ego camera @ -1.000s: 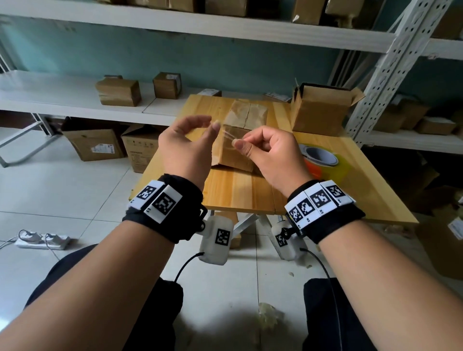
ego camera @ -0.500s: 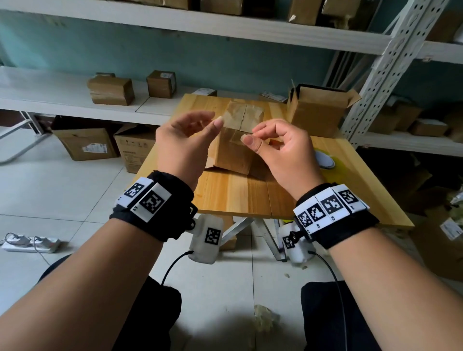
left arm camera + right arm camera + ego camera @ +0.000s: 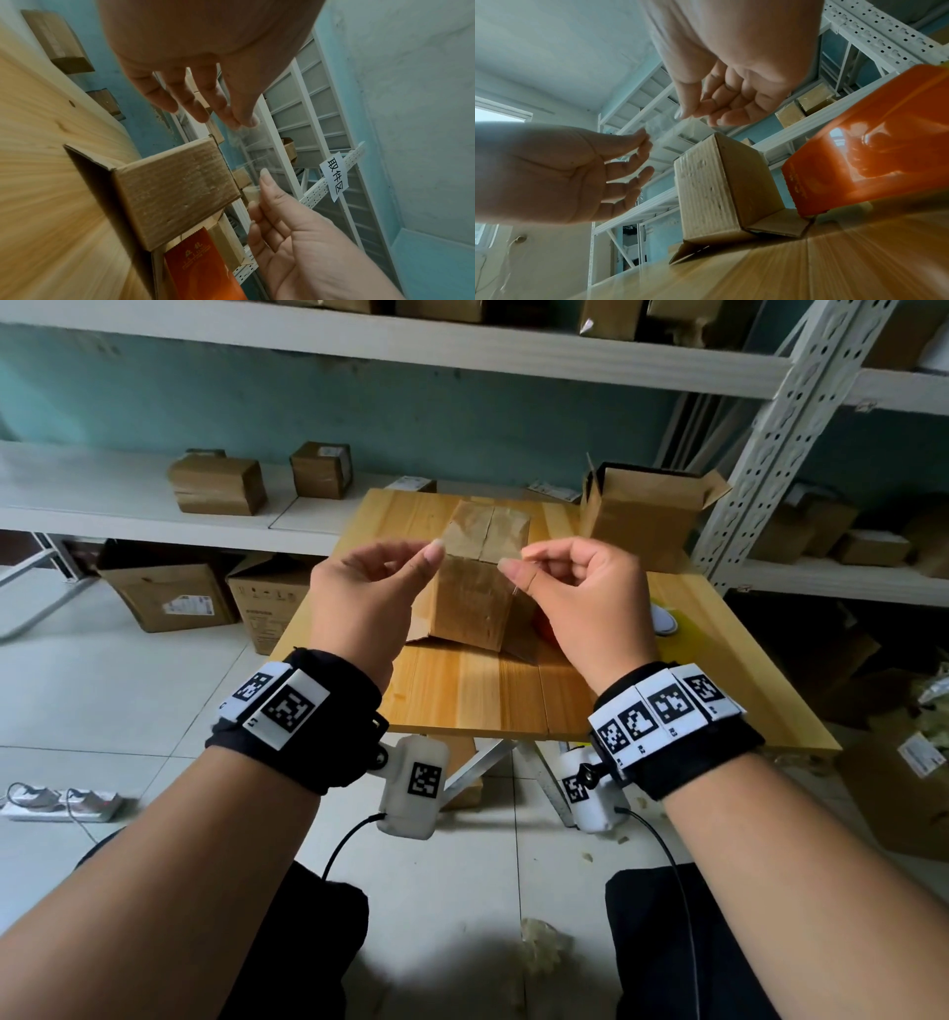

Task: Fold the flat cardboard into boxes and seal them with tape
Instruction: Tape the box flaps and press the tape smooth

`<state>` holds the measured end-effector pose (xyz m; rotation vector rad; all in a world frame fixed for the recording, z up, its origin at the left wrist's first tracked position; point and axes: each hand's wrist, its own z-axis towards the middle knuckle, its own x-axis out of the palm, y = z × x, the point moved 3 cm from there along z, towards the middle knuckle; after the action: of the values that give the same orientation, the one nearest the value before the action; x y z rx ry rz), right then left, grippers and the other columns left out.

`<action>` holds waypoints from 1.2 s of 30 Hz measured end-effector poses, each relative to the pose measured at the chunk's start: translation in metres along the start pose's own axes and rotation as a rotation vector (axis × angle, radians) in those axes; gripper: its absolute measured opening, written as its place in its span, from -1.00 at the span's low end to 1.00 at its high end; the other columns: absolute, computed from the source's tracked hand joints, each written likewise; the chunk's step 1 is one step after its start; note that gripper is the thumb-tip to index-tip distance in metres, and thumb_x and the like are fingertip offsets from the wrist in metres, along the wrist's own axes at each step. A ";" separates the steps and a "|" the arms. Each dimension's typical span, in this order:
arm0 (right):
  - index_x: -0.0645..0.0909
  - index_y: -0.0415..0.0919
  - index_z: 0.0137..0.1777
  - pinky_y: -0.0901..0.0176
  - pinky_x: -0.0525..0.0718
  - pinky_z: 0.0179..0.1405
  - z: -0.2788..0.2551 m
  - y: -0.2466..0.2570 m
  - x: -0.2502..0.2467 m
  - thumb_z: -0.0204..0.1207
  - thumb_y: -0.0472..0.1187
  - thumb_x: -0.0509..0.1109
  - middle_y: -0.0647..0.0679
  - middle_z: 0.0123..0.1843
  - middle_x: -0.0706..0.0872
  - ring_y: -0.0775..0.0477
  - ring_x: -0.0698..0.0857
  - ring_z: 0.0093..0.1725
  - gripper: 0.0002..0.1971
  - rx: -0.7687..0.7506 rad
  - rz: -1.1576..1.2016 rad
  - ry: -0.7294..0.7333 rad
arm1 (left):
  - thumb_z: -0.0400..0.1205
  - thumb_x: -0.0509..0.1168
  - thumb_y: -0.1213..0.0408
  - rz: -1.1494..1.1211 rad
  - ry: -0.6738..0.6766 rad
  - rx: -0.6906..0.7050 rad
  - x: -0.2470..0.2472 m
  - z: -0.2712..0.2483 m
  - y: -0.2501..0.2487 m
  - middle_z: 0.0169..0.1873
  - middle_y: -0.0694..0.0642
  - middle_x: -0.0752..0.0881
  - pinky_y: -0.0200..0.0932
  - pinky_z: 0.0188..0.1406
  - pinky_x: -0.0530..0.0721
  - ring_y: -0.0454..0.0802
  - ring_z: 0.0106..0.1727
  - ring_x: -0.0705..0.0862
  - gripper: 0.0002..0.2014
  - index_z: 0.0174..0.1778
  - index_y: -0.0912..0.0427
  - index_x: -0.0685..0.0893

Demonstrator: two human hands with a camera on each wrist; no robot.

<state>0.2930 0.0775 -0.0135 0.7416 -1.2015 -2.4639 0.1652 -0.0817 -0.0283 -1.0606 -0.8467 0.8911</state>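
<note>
Your left hand (image 3: 359,598) and right hand (image 3: 580,603) each pinch an end of clear tape (image 3: 664,126), stretched above the box (image 3: 475,593) on the table (image 3: 493,695).

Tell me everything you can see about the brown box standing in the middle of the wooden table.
The brown box is corrugated cardboard, standing upright on the wooden table. Its top flaps are closed, and glossy clear tape seems to cover the top and front. Its bottom flaps splay out onto the table. An orange tape dispenser sits right beside it. Neither hand touches it; they hold a clear tape strip above it.
</note>
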 end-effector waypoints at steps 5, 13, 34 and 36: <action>0.65 -0.04 0.50 0.73 0.43 0.11 0.003 -0.002 -0.004 0.52 0.06 0.67 0.10 -0.19 0.86 0.29 0.80 -0.06 -0.43 0.004 -0.040 0.016 | 0.58 0.63 0.14 0.010 -0.029 0.024 -0.002 0.004 0.001 -0.20 -0.01 0.85 -0.22 0.05 0.78 -0.16 -0.10 0.79 -0.91 -0.14 0.02 0.87; 0.82 -0.08 -0.11 0.53 0.61 -0.06 0.002 -0.007 -0.005 0.54 0.09 0.64 0.11 -0.03 0.78 0.20 0.72 -0.02 -0.76 0.012 -0.048 0.005 | 0.69 0.51 0.08 0.117 0.002 -0.097 0.005 0.007 0.006 -0.37 -0.16 0.70 -0.37 -0.37 0.53 -0.42 -0.51 0.57 -0.84 -0.08 0.09 0.80; 0.74 -0.11 -0.11 -0.31 0.81 0.29 0.002 -0.014 -0.002 0.50 -0.03 0.69 -0.08 0.13 0.91 -0.10 0.81 0.31 -0.78 0.433 0.419 0.169 | 0.79 0.38 0.13 0.079 0.075 -0.248 0.012 -0.007 -0.008 0.09 0.10 0.88 0.16 0.38 0.76 -0.01 0.15 0.86 -0.83 0.08 0.16 0.74; 0.73 -0.13 -0.04 -0.34 0.79 0.31 0.004 -0.016 -0.005 0.47 -0.01 0.70 -0.09 0.15 0.90 -0.13 0.80 0.34 -0.73 0.458 0.433 0.194 | 0.78 0.39 0.12 0.098 0.074 -0.252 0.013 -0.009 -0.008 0.05 0.07 0.89 0.14 0.34 0.78 -0.02 0.12 0.87 -0.85 0.04 0.12 0.76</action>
<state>0.2940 0.0915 -0.0227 0.7162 -1.6650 -1.7493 0.1800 -0.0754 -0.0216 -1.3564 -0.8659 0.8352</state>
